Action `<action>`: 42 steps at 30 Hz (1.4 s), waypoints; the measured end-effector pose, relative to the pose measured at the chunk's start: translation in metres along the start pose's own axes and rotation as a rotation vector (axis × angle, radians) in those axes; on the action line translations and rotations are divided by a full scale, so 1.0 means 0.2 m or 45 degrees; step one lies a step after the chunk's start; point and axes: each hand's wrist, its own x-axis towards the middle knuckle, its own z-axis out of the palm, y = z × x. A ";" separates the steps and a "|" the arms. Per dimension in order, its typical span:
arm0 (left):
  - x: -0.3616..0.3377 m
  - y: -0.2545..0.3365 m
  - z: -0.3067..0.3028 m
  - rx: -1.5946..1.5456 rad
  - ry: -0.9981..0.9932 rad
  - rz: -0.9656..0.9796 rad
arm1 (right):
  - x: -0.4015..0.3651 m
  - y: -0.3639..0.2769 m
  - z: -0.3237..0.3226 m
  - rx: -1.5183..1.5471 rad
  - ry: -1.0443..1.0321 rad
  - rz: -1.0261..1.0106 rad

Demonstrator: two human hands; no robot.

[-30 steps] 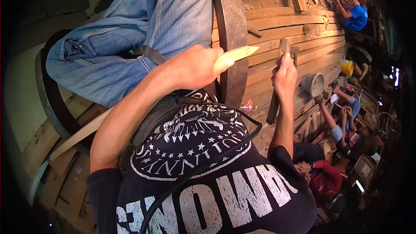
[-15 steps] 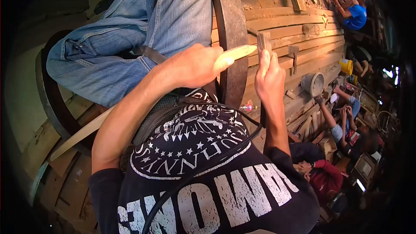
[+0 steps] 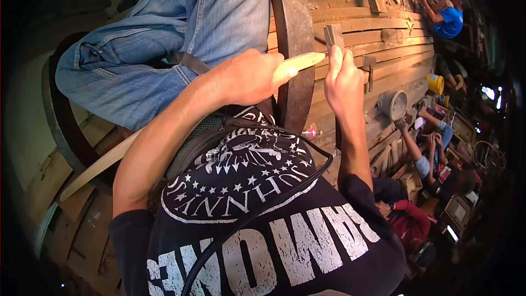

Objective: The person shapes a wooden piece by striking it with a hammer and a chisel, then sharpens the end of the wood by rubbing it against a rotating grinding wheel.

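My left hand point(image 3: 255, 77) is closed around a pale piece of wood point(image 3: 300, 64), whose tapered end points right. A pale wooden strip point(image 3: 101, 167) shows below my left forearm, with the part between hidden by the arm. My right hand point(image 3: 345, 79) is closed around a tool point(image 3: 333, 35) with a flat, square-ended top, just beyond the wood's tip. A dark length point(image 3: 337, 131) shows beside my right wrist; the tool's exact kind I cannot tell. A dark curved band point(image 3: 293, 38) passes behind the wood, by my jeans.
On the slatted wooden floor point(image 3: 378, 38) lies a hammer point(image 3: 369, 68). A grey bucket point(image 3: 393, 104), a yellow bucket point(image 3: 435, 84) and a plastic bottle point(image 3: 312, 131) stand or lie to the right. Several people sit farther right, one in a blue shirt point(image 3: 450, 22). A black cable point(image 3: 257, 203) crosses my shirt.
The tool in my right hand has shifted up in the view, its flat top now farther above the wood's tip. My left hand and the wood have barely moved.
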 end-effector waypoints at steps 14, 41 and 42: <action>0.00 -0.04 0.02 -0.052 0.021 0.037 | 0.00 0.32 0.09 0.185 -0.085 0.398; -0.01 -0.01 0.00 -0.050 0.044 0.084 | -0.05 0.09 0.06 0.011 0.083 0.005; 0.00 0.00 0.00 -0.023 0.010 0.024 | -0.04 0.14 0.08 0.006 0.085 0.025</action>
